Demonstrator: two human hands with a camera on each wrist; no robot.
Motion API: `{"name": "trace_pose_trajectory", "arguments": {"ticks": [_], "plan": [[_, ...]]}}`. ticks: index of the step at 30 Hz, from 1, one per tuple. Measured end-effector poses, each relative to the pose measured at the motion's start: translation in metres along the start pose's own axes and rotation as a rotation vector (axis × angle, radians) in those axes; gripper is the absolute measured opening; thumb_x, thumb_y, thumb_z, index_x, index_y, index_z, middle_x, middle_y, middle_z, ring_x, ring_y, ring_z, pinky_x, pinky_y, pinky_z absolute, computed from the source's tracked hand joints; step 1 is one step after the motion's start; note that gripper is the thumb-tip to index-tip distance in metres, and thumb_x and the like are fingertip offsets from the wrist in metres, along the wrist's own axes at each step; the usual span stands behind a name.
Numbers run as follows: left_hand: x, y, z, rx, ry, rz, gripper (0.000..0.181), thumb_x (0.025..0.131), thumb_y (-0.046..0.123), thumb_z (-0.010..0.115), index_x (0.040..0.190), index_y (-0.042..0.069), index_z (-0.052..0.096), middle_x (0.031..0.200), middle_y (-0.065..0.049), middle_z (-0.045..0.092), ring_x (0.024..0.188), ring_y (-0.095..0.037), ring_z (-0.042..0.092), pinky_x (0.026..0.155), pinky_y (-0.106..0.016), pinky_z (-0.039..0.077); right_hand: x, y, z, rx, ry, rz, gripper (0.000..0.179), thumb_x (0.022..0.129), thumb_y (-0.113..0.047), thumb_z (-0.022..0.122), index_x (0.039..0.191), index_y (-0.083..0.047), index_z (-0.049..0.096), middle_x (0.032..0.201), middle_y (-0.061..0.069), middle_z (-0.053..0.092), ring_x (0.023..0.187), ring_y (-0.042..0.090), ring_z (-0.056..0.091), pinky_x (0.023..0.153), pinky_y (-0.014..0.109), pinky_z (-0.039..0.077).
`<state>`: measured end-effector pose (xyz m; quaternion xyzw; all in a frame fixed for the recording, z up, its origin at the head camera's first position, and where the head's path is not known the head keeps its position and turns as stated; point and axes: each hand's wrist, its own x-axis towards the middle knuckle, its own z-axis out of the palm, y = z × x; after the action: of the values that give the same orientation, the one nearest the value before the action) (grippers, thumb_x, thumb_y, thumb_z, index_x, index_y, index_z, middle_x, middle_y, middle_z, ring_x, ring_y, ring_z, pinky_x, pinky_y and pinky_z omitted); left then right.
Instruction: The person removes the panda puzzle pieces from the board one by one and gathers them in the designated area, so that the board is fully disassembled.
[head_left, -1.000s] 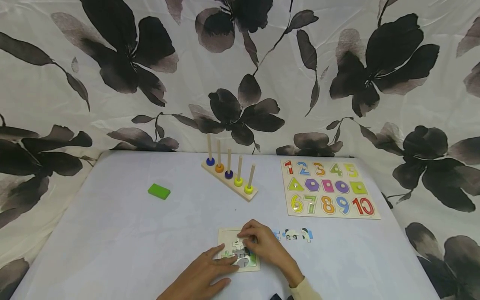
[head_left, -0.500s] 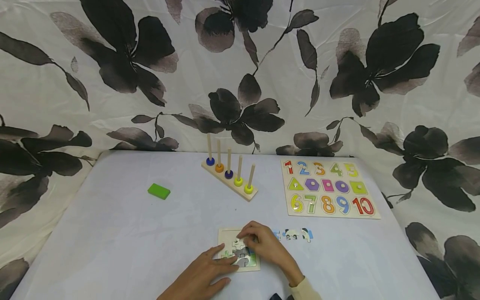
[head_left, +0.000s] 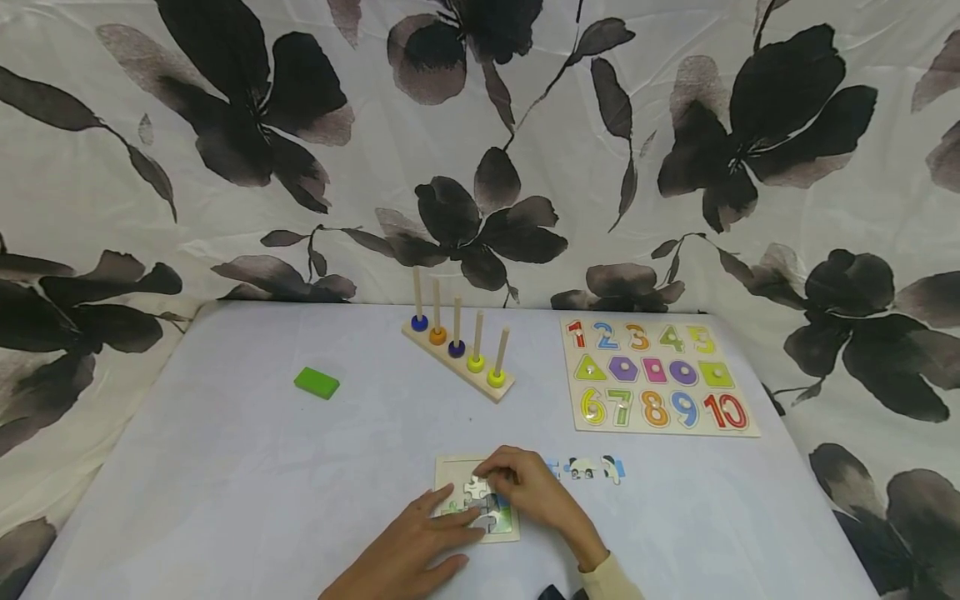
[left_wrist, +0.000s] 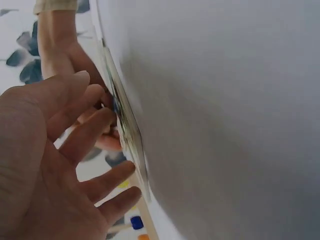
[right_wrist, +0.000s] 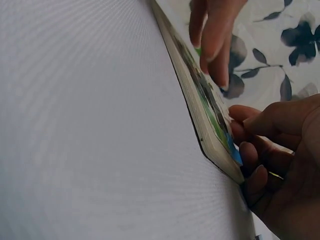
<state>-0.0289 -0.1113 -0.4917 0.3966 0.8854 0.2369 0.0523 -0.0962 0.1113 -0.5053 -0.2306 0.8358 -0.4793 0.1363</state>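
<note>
A small wooden jigsaw board (head_left: 448,471) lies near the front middle of the table, partly filled with white, grey and green pieces. My left hand (head_left: 420,537) reaches over its lower left with fingers extended, fingertips on or just over the pieces. With thumb and index finger curled together, my right hand (head_left: 536,492) pinches a whitish puzzle piece (head_left: 476,485) at the board's upper middle. The right wrist view shows the board's rounded wooden edge (right_wrist: 192,112) beside the right hand (right_wrist: 280,145). In the left wrist view, the left hand (left_wrist: 65,150) is spread beside the board (left_wrist: 131,130).
Loose panda puzzle pieces (head_left: 582,468) lie right of the board. A peg stacker (head_left: 461,362) with coloured rings stands behind. A number-and-shape board (head_left: 663,379) lies at the back right, a green block (head_left: 317,382) at the back left. A floral cloth hangs behind.
My left hand has shifted slightly right across the puzzle's lower pieces. The right hand stays at almost the same spot, its knuckles a little lower.
</note>
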Motion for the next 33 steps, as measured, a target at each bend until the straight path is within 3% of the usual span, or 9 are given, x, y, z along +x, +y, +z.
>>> {"name": "trace_pose_trajectory", "arguments": {"ticks": [3,8,17,33], "plan": [[0.006,0.002,0.003,0.007,-0.016,0.019,0.037,0.091,0.031,0.065,0.127,0.023,0.063,0.140,0.000,0.052,0.130,-0.043,0.042,0.099,-0.061,0.039,0.000,0.001,0.000,0.008,-0.001,0.000,0.024,0.089,0.004,0.057,0.099,-0.010,0.073,0.095,-0.002,0.067,0.077,0.005,0.054,0.069,0.021,0.048],[0.014,0.005,0.003,-0.002,-0.087,-0.004,0.038,0.092,0.032,0.064,0.128,0.023,0.062,0.138,-0.002,0.053,0.133,-0.043,0.038,0.101,-0.064,0.034,0.000,0.000,0.001,0.025,-0.008,0.006,0.024,0.089,0.005,0.057,0.099,-0.010,0.073,0.095,-0.001,0.067,0.077,0.005,0.054,0.068,0.020,0.048],[0.018,0.008,0.002,-0.002,-0.140,-0.042,0.037,0.092,0.033,0.063,0.128,0.025,0.062,0.139,0.000,0.052,0.135,-0.046,0.034,0.100,-0.065,0.034,-0.001,-0.001,-0.001,0.040,-0.006,0.018,0.026,0.088,0.005,0.056,0.099,-0.010,0.073,0.095,-0.001,0.067,0.078,0.006,0.055,0.070,0.021,0.048],[0.017,0.003,0.004,-0.004,-0.141,-0.007,0.036,0.094,0.030,0.061,0.129,0.026,0.062,0.140,0.000,0.052,0.135,-0.046,0.034,0.101,-0.066,0.032,-0.002,-0.001,-0.001,0.008,-0.015,0.031,0.015,0.087,-0.009,0.069,0.100,-0.015,0.073,0.086,-0.007,0.066,0.075,0.004,0.053,0.067,0.022,0.046]]}}
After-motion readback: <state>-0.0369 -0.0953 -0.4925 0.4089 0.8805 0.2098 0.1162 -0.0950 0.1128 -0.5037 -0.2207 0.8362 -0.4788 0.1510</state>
